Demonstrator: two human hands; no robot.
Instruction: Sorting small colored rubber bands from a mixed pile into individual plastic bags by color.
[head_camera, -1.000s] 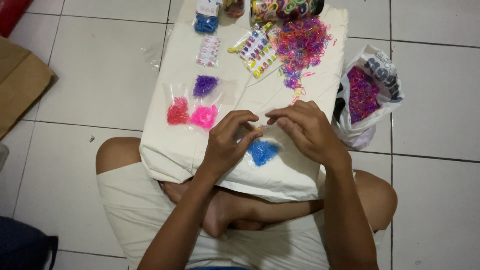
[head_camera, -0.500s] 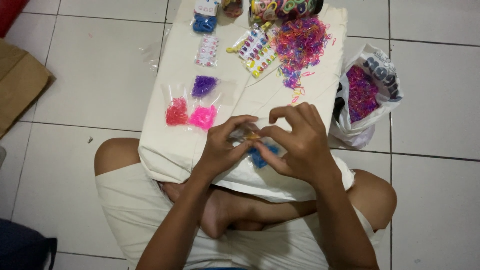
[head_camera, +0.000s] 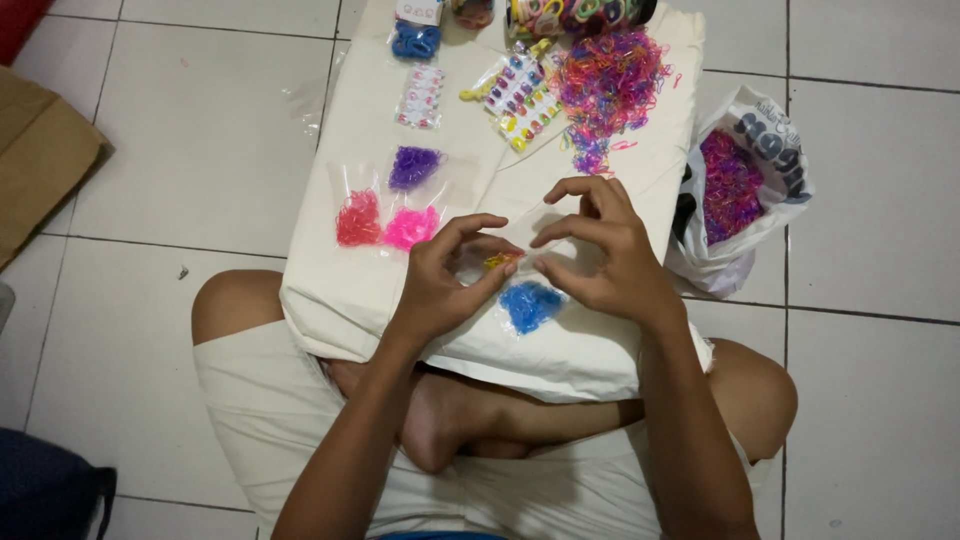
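Both hands pinch a small clear packet of yellow bands.

The clear packet is hard to make out, its film nearly invisible between left hand and right hand; only yellow-orange bands show at the fingertips. A blue-band packet lies just below, on the cream cloth.
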